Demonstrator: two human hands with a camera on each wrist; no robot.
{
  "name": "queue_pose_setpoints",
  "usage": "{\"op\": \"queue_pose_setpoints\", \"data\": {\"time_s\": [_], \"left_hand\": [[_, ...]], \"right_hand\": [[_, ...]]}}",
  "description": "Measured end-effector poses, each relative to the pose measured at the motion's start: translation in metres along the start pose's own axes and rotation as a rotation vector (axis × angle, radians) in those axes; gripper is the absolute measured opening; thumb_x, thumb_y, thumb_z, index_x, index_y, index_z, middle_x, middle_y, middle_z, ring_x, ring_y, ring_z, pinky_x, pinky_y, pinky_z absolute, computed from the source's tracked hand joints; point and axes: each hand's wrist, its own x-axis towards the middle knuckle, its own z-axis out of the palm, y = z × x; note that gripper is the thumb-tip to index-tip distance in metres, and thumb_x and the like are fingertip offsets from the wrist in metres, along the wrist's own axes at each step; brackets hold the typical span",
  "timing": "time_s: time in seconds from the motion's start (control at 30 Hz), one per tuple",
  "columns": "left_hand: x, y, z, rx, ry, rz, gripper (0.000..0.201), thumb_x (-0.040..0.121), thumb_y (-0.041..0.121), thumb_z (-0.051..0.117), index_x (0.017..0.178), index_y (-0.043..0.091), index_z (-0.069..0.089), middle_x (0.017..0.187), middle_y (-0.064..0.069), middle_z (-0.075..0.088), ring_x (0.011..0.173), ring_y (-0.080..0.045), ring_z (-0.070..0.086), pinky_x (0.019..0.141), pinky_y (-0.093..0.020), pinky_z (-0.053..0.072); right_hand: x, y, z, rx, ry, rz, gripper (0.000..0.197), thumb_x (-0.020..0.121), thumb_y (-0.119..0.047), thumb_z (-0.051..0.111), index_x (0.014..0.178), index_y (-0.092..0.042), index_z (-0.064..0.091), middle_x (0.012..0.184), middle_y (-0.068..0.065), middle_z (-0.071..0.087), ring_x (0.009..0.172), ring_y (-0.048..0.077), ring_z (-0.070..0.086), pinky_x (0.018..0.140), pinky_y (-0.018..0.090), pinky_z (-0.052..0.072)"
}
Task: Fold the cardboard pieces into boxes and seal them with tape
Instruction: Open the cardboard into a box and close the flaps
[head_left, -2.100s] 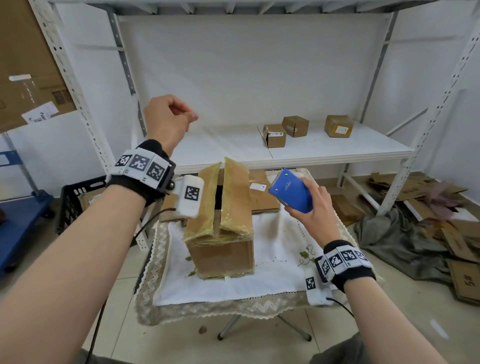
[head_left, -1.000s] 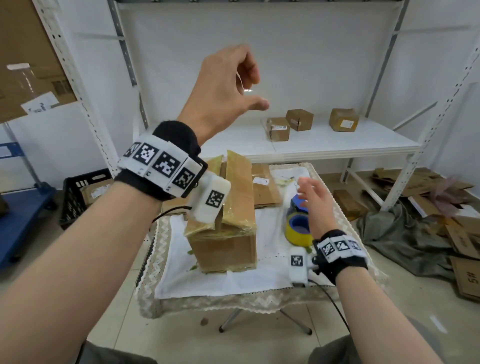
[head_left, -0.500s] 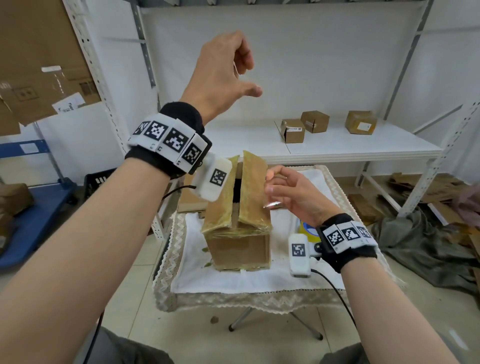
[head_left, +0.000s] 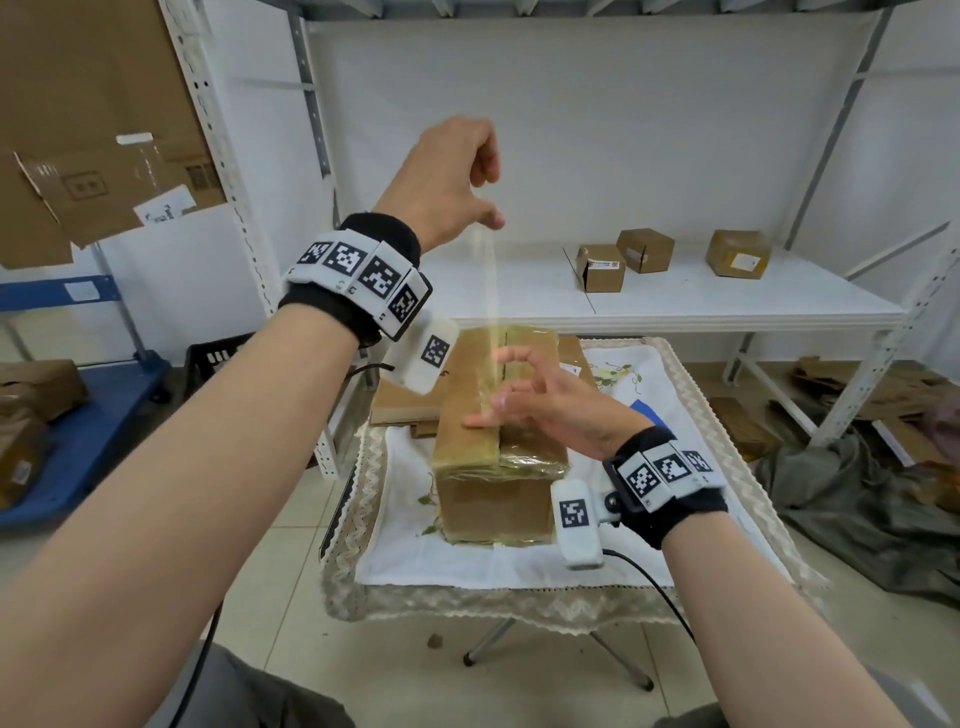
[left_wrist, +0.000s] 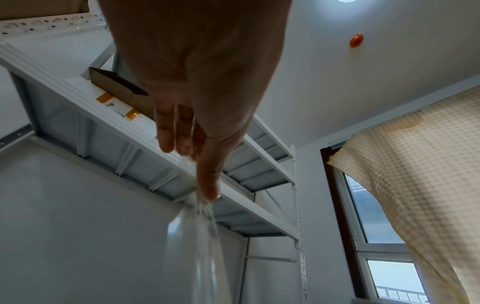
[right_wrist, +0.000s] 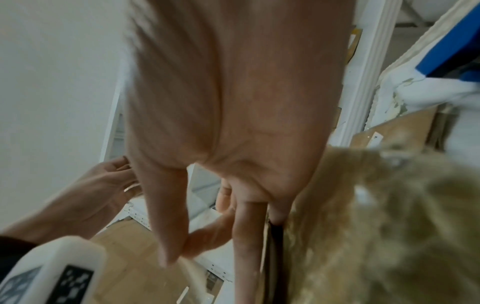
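Observation:
A brown cardboard box (head_left: 493, 488), its top flaps folded flat and covered in old yellowish tape, sits on the cloth-covered table (head_left: 415, 561). A clear tape strip (head_left: 490, 280) runs from high up down to the box top. My left hand (head_left: 487, 205) is raised above the box and pinches the strip's upper end; the left wrist view shows the tape strip (left_wrist: 197, 246) hanging from the thumb. My right hand (head_left: 485, 411) hovers over the centre seam and pinches the lower end between thumb and forefinger (right_wrist: 197, 238). The blue tape dispenser (head_left: 648, 410) lies on the table behind my right wrist.
Flat cardboard pieces (head_left: 400, 402) lie behind the box. The white shelf (head_left: 727, 306) beyond holds three small boxes (head_left: 644, 250). A black crate (head_left: 218, 356) and a blue cart (head_left: 78, 431) stand left. Cardboard scraps and a grey cloth (head_left: 857, 493) cover the floor at right.
My right hand set the blue dispenser down on the table and came over to the box top. The upright flaps now lie flat. My left hand stays raised with the tape strip.

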Motion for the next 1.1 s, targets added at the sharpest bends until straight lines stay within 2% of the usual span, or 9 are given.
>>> {"op": "queue_pose_setpoints", "data": {"time_s": [0.17,0.3,0.4,0.5,0.7,0.8,0.87,1.03,1.1], "left_hand": [[0.004,-0.009,0.021,0.011,-0.070,-0.030,0.041,0.069,0.024,0.091,0.095,0.017,0.060,0.098,0.002,0.059,0.070,-0.006,0.048,0.079,-0.037,0.052],[0.013,-0.012,0.035,0.014,-0.149,-0.021,0.041,0.070,0.027,0.090,0.097,0.018,0.060,0.098,0.004,0.059,0.078,-0.013,0.053,0.080,-0.036,0.052],[0.018,-0.017,0.049,-0.010,-0.202,-0.022,0.039,0.072,0.026,0.090,0.095,0.020,0.058,0.095,0.006,0.057,0.072,-0.007,0.051,0.074,-0.028,0.047],[0.020,-0.028,0.064,-0.065,-0.270,-0.043,0.035,0.074,0.021,0.088,0.092,0.020,0.059,0.090,0.007,0.059,0.069,-0.003,0.051,0.072,-0.026,0.045],[0.021,-0.047,0.092,-0.095,-0.394,-0.054,0.011,0.087,0.013,0.076,0.091,0.014,0.066,0.084,0.006,0.065,0.064,-0.002,0.055,0.063,-0.015,0.043],[0.021,-0.055,0.105,-0.085,-0.478,-0.070,0.006,0.091,0.011,0.072,0.090,0.012,0.066,0.085,-0.001,0.068,0.060,-0.007,0.058,0.061,-0.017,0.046],[0.021,-0.060,0.114,-0.089,-0.524,-0.075,0.008,0.092,0.011,0.071,0.088,0.014,0.065,0.083,0.001,0.067,0.060,-0.006,0.058,0.064,-0.020,0.046],[0.024,-0.068,0.131,-0.088,-0.597,-0.075,0.017,0.093,0.008,0.068,0.081,0.019,0.061,0.082,0.000,0.065,0.060,-0.007,0.058,0.066,-0.024,0.045],[0.026,-0.071,0.135,-0.085,-0.622,-0.068,0.014,0.093,0.007,0.066,0.084,0.016,0.062,0.085,-0.002,0.066,0.061,-0.008,0.058,0.069,-0.025,0.047]], "right_hand": [[0.000,0.010,-0.005,-0.017,0.005,0.056,0.062,0.093,-0.008,0.063,0.145,-0.016,0.030,0.085,0.005,0.075,0.117,0.043,0.066,0.119,0.053,0.034],[-0.003,0.007,-0.005,0.027,-0.008,0.083,0.061,0.093,-0.008,0.062,0.146,-0.016,0.034,0.083,0.008,0.073,0.112,0.043,0.068,0.101,0.044,0.054],[-0.003,0.006,-0.006,0.039,-0.017,0.104,0.064,0.091,-0.005,0.065,0.146,-0.014,0.034,0.098,0.022,0.074,0.114,0.046,0.066,0.097,0.042,0.056],[-0.002,0.005,-0.005,0.024,-0.023,0.119,0.076,0.090,0.001,0.064,0.152,-0.014,0.024,0.082,0.011,0.076,0.117,0.052,0.062,0.102,0.042,0.054],[-0.005,0.001,-0.004,0.022,0.000,0.140,0.113,0.091,0.009,0.063,0.158,-0.023,-0.022,0.067,0.005,0.071,0.118,0.051,0.062,0.102,0.040,0.053],[-0.007,0.000,-0.002,0.062,0.024,0.139,0.112,0.093,0.008,0.061,0.156,-0.020,-0.027,0.071,0.007,0.075,0.117,0.049,0.063,0.082,0.022,0.058],[-0.007,-0.001,-0.001,0.106,0.057,0.139,0.109,0.094,0.006,0.059,0.156,-0.019,-0.027,0.069,0.007,0.074,0.115,0.046,0.065,0.074,0.018,0.057],[-0.001,0.006,-0.003,0.209,0.101,0.139,0.121,0.085,-0.007,0.068,0.154,-0.017,-0.031,0.074,0.011,0.074,0.112,0.042,0.069,0.091,0.026,0.054],[0.000,0.008,-0.005,0.227,0.105,0.140,0.120,0.086,-0.008,0.068,0.153,-0.017,-0.032,0.075,0.010,0.075,0.112,0.040,0.069,0.085,0.021,0.055]]}}
